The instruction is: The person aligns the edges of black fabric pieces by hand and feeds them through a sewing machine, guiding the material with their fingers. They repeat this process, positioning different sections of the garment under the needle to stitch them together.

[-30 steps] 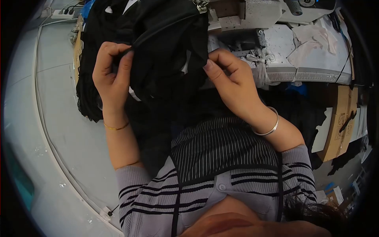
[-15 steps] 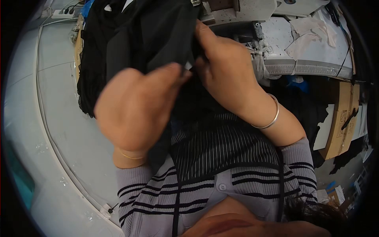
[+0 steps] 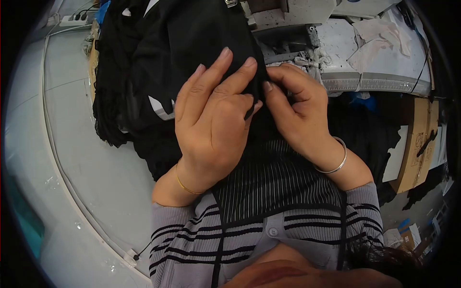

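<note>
Black fabric (image 3: 206,36) lies in front of me, its front edge reaching my hands. With thumb and bent index finger my left hand (image 3: 213,122) pinches that edge, while its other fingers stretch over the cloth. My right hand (image 3: 300,105) is closed in a pinch on the fabric's right edge, close beside the left. Left of my left hand, a white piece (image 3: 161,108) shows among the black folds. A small metal part (image 3: 231,3) of the machine touches or hangs over the cloth at the top. What lies under my left palm is hidden.
Behind my right hand stands a white machine bed (image 3: 297,14) scattered with dark lint, with an open recess (image 3: 288,41). A ruler strip (image 3: 374,82) edges the table at right. Pale scraps (image 3: 379,41) lie there. A cardboard box (image 3: 415,144) stands lower right; a power strip (image 3: 74,19) sits upper left.
My left hand has moved right and turned, its fingers now spread on the fabric. My right hand has come lower and slightly right. The cloth lies flatter, and the white piece has come into view.
</note>
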`<move>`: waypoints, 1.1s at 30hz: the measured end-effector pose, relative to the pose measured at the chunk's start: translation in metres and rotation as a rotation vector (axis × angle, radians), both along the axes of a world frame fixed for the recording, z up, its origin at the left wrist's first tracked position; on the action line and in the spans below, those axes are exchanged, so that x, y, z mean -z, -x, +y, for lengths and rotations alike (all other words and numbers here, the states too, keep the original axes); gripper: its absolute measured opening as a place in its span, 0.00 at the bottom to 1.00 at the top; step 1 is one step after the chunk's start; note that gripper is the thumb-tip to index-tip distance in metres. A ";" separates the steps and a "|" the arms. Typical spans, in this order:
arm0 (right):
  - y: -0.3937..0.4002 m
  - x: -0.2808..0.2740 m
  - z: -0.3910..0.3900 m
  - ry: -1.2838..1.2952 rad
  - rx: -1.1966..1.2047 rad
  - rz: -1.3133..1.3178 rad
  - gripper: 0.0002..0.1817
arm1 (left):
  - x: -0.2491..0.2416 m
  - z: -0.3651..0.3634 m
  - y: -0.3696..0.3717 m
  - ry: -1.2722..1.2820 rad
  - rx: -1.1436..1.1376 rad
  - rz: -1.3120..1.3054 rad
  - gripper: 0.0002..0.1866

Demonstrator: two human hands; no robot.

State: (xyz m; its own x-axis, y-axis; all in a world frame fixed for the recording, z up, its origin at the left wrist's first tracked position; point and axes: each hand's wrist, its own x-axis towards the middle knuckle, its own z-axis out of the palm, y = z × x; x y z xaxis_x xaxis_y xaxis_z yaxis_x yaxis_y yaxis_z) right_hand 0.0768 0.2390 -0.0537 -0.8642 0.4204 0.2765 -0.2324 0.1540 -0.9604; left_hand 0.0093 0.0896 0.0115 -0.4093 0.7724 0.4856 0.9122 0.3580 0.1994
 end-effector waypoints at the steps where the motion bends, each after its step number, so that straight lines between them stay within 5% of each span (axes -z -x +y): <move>1: 0.001 0.000 0.001 -0.016 -0.011 0.028 0.08 | 0.002 0.001 0.000 0.000 -0.001 -0.002 0.07; 11: 0.020 -0.004 0.009 -0.071 -0.073 0.033 0.05 | 0.019 0.009 0.031 -0.238 -0.004 -0.154 0.08; 16: 0.016 0.004 0.012 0.432 -0.263 -0.100 0.05 | 0.019 -0.004 0.063 -0.427 0.085 -0.410 0.05; 23: 0.026 -0.004 0.012 0.540 -0.191 -0.112 0.07 | 0.017 -0.004 0.064 -0.417 0.097 -0.425 0.05; 29: 0.028 -0.009 0.015 -0.183 0.012 0.095 0.23 | 0.014 -0.002 0.060 -0.448 0.078 -0.438 0.05; 31: 0.029 -0.010 0.019 -0.510 0.022 0.137 0.27 | 0.010 0.003 0.054 -0.394 0.080 -0.255 0.04; 33: 0.027 -0.007 0.019 -0.503 0.036 0.161 0.28 | -0.001 0.011 0.040 -0.229 0.045 -0.125 0.04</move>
